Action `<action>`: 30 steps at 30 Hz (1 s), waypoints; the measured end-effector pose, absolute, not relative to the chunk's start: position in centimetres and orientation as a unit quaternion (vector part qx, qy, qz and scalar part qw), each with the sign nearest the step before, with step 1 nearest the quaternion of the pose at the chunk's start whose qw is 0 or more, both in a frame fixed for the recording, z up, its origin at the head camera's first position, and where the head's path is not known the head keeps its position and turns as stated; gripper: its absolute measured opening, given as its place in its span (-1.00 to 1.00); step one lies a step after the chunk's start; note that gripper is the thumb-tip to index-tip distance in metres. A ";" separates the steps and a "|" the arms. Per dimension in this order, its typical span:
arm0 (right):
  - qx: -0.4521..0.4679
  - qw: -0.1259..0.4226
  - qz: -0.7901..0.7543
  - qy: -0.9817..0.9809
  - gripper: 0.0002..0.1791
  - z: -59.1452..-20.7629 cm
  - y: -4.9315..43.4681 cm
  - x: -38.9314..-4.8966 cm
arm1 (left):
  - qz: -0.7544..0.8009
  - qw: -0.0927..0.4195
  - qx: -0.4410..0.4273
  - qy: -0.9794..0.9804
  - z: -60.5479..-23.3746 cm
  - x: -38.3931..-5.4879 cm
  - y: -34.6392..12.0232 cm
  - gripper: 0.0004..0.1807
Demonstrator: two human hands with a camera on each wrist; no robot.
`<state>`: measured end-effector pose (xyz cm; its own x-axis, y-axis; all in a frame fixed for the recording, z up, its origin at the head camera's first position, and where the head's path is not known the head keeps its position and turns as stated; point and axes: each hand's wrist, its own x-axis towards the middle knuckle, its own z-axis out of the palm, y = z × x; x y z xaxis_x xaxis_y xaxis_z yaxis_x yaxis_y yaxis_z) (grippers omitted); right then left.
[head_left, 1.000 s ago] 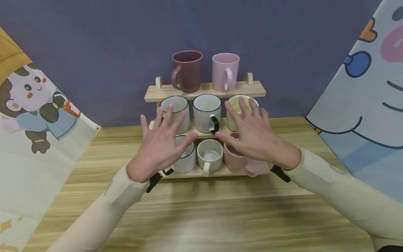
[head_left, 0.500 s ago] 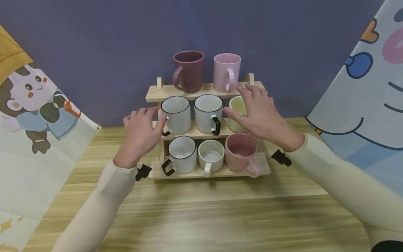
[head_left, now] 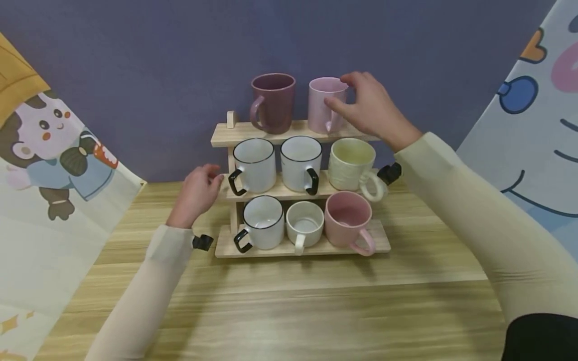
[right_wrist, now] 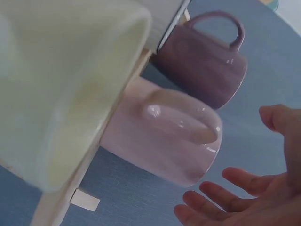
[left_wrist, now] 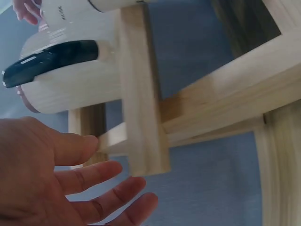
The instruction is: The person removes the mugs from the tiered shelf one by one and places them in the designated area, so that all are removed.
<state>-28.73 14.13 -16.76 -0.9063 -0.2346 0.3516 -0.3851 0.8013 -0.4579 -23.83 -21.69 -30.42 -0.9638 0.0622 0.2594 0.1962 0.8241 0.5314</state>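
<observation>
The tall, shiny, pale pink mug [head_left: 317, 110] stands on top of the three-step wooden shelf [head_left: 235, 134], at one o'clock in the head view. A gap at nine o'clock parts it from the tall purple mug [head_left: 277, 108]. The right hand [head_left: 372, 108] has its grip spread wide by the pink rim, holding nothing. The left hand [head_left: 194, 195] is loosely spread by the shelf's nine o'clock edge.

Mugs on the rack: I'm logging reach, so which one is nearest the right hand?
The light pink mug on the top shelf, beside the dark mauve mug. The right hand hovers close by it; all others stand farther off.
</observation>
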 end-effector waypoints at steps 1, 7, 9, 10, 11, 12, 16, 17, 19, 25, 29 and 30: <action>0.162 0.139 0.268 -0.940 -0.17 -16.5 14.0 -29.2 | -0.288 0.108 -0.065 -0.949 -30.6 -23.9 -21.7 -0.59; 0.131 0.103 0.264 -0.950 -0.12 -15.3 13.7 -31.5 | -0.277 0.087 -0.057 -0.955 -31.5 -24.3 -21.7 -0.57; 0.124 0.087 0.263 -0.953 -0.10 -15.0 13.7 -32.0 | -0.275 0.084 -0.061 -0.956 -31.7 -24.3 -21.7 -0.58; 0.122 0.080 0.263 -0.954 -0.09 -14.9 13.7 -32.2 | -0.276 0.083 -0.063 -0.956 -31.7 -24.3 -21.7 -0.59; 0.119 0.071 0.263 -0.955 -0.07 -14.8 13.8 -32.4 | -0.276 0.083 -0.065 -0.955 -31.8 -24.3 -21.6 -0.59; 0.114 0.061 0.265 -0.956 -0.05 -14.7 13.8 -32.6 | -0.276 0.082 -0.067 -0.955 -31.9 -24.3 -21.6 -0.60; 0.094 0.027 0.269 -0.958 0.04 -14.5 14.0 -33.0 | -0.275 0.083 -0.073 -0.955 -32.0 -24.3 -21.5 -0.59; 0.087 0.019 0.270 -0.959 0.06 -14.4 14.0 -33.0 | -0.275 0.081 -0.072 -0.955 -32.1 -24.3 -21.4 -0.59; 0.077 0.010 0.269 -0.960 0.11 -14.3 14.0 -33.1 | -0.275 0.079 -0.072 -0.955 -32.1 -24.3 -21.3 -0.59; 0.065 0.030 0.270 -0.960 0.13 -14.2 14.1 -33.3 | -0.281 0.077 -0.071 -0.954 -31.9 -24.2 -21.1 -0.58; 0.060 0.056 0.279 -0.957 0.10 -14.4 14.5 -33.5 | -0.282 0.070 -0.069 -0.954 -31.9 -24.2 -21.0 -0.57; 0.056 0.065 0.282 -0.956 0.09 -14.4 14.7 -33.5 | -0.282 0.068 -0.068 -0.955 -31.9 -24.1 -20.9 -0.57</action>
<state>-33.51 14.66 -14.41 -0.9853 -0.0703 0.1560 -0.1437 0.8348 -0.5314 -24.15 -20.93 -31.93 -0.9815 0.0923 0.1677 0.1687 0.8313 0.5296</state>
